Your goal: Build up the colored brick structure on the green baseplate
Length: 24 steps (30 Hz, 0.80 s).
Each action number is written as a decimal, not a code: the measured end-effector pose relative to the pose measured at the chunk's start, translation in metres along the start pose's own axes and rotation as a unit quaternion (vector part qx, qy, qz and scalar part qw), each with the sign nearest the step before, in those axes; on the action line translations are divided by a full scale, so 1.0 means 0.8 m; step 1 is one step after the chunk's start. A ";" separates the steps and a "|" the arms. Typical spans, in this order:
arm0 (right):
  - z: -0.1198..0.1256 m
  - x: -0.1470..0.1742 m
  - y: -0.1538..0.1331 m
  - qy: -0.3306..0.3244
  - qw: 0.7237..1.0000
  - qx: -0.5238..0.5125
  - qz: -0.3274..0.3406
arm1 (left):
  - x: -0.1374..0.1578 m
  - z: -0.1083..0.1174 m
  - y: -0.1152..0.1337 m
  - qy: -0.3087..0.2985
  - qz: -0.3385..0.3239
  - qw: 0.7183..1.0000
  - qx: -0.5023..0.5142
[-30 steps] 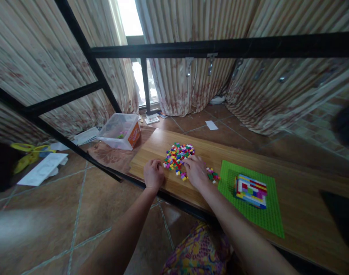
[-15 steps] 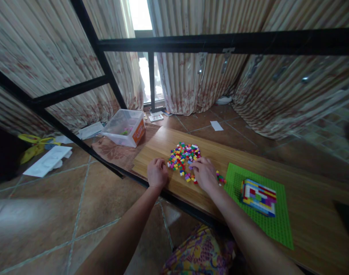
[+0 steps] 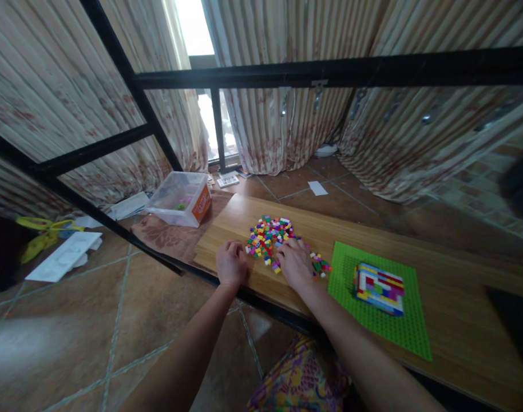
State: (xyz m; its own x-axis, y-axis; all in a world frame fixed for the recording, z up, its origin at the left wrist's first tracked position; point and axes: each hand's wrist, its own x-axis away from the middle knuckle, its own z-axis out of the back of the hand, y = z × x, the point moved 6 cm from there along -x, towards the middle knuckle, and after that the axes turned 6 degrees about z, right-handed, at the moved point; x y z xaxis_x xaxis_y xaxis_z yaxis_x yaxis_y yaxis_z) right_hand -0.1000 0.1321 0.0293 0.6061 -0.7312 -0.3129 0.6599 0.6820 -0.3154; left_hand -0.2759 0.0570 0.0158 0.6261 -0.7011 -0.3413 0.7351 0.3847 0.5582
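A pile of small multicoloured toy bricks lies on the wooden board. My right hand rests over the pile's near right side, its fingers bent down and slightly apart among the bricks. No brick can be made out in its grasp. To the left of the pile, my left hand lies at the board's near edge with its fingers curled in; whatever they may hold is hidden. Further right, a built block of bricks sits on a green baseplate. A smaller cluster of loose bricks lies between my right hand and the baseplate.
The wooden board has a dark frame along its near side. A clear plastic box with a few pieces inside stands beyond its left end. Black metal bars cross in front of the curtains. White packaging lies on the tiled floor.
My right hand has shifted slightly left over the pile, and a purple brick by its fingertips no longer shows. The left hand stays curled by the board's edge. The view has turned slightly.
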 end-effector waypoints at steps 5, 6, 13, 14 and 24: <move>0.015 0.004 -0.008 0.017 0.999 -0.039 0.001 | -0.001 0.002 0.001 0.007 -0.008 1.000 -0.006; 0.021 0.007 -0.009 0.028 0.998 -0.060 -0.006 | -0.001 0.002 0.001 0.009 -0.011 1.000 -0.009; 0.068 0.072 -0.002 0.124 0.949 -0.273 -0.093 | -0.003 0.003 0.000 0.014 -0.022 0.999 -0.019; 0.073 0.086 0.002 0.132 0.941 -0.292 -0.105 | -0.004 0.003 0.001 0.014 -0.024 0.999 -0.019; 0.115 0.207 0.095 0.217 0.925 -0.237 -0.203 | -0.006 0.006 0.005 0.015 -0.036 0.999 -0.015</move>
State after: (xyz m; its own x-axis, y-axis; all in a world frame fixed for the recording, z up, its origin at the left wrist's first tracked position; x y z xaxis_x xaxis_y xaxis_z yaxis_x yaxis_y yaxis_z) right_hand 0.0917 0.0615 0.0356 0.0477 -0.9240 -0.3795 0.4637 0.3570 -0.8109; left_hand -0.2773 0.0592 0.0238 0.5781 -0.7099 -0.4022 0.7856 0.3513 0.5093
